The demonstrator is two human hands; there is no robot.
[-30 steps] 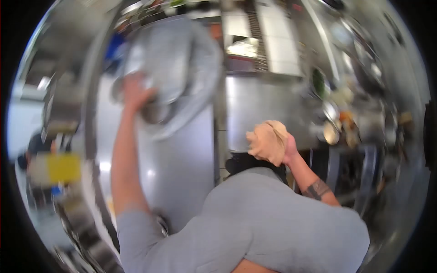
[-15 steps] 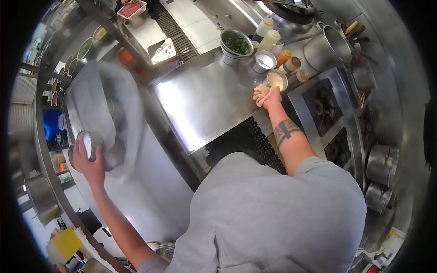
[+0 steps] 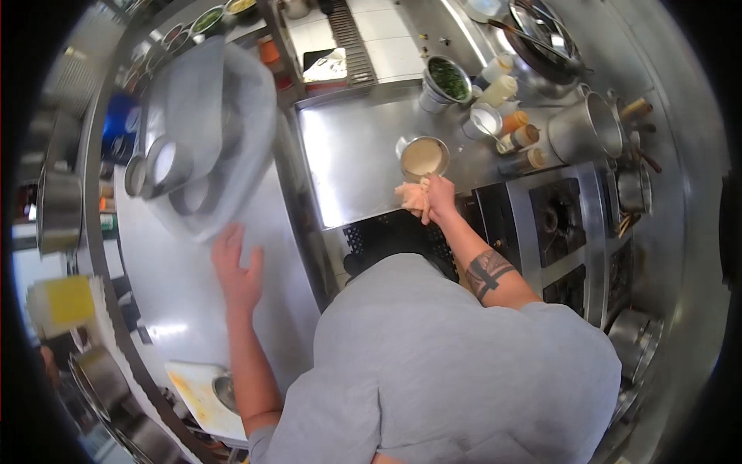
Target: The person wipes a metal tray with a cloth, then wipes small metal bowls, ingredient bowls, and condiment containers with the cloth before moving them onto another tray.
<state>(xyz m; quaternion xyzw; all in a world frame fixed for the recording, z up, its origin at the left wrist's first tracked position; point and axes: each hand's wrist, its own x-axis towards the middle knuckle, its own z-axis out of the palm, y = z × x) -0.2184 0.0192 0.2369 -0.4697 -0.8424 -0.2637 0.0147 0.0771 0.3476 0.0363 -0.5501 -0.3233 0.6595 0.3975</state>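
My right hand point(image 3: 440, 199) is closed round a peach-coloured cloth point(image 3: 414, 198) at the near side of a small metal pot point(image 3: 445, 157). Creamy beige sauce point(image 3: 423, 158) fills the pot, which is over the steel counter point(image 3: 340, 147). Any handle is hidden by cloth and fingers. On the other side, my left hand point(image 3: 237, 267) is open and empty, fingers stretched out, above the left worktop point(image 3: 286, 317). Just beyond its fingertips is a cloudy plastic tub point(image 3: 255, 147). Beside and partly over it stands a metal container point(image 3: 171, 158) with white contents.
Along the right counter are a bowl of chopped greens point(image 3: 448, 80), several squeeze bottles point(image 3: 500, 91) and a large pot point(image 3: 583, 127). Burners point(image 3: 556, 216) lie right of my arm. A stained cutting board point(image 3: 202, 398) is at lower left.
My left hand has let go of the metal container and drawn back toward me. My right hand has brought the sauce pot leftward, away from the bottles. The camera view has turned.
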